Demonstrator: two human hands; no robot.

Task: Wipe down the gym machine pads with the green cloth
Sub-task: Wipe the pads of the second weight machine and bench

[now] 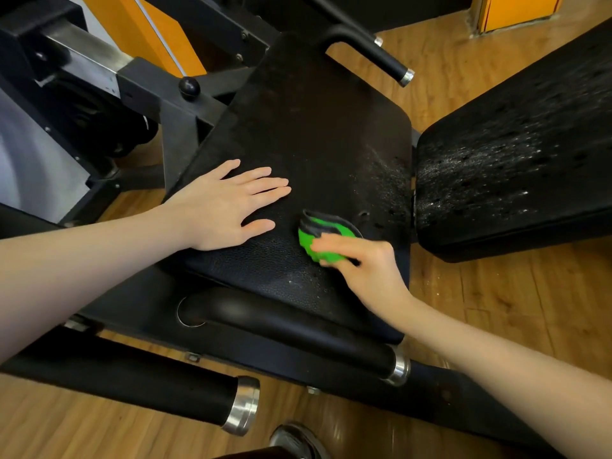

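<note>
On the far left we see the machine's frame with its round black knob, standing on the wood floor. Next comes our left hand, laid flat on the near left part of the seat pad, fingers straight and spread, holding nothing; it looks to be bracing us. Below it two black rollers with metal end caps run across the front of the machine.

Just right of that hand, near the pad's middle front, lies the cloth, bunched into a green wad with a dark fold on top. Our right hand comes at it from the lower right and its fingers, blurred with motion, curl over the wad and press it to the pad, so we take them to be gripping it.

The seat pad's long axis runs from us up towards the handle. The wet speckled patch lies beyond and to the right of the cloth, so we judge the next stroke goes away from us and rightward. The right hand is plainly the nearer one for that.

Farthest right, across a narrow gap, the second pad is thickly beaded with droplets and looks not yet wiped.
</note>
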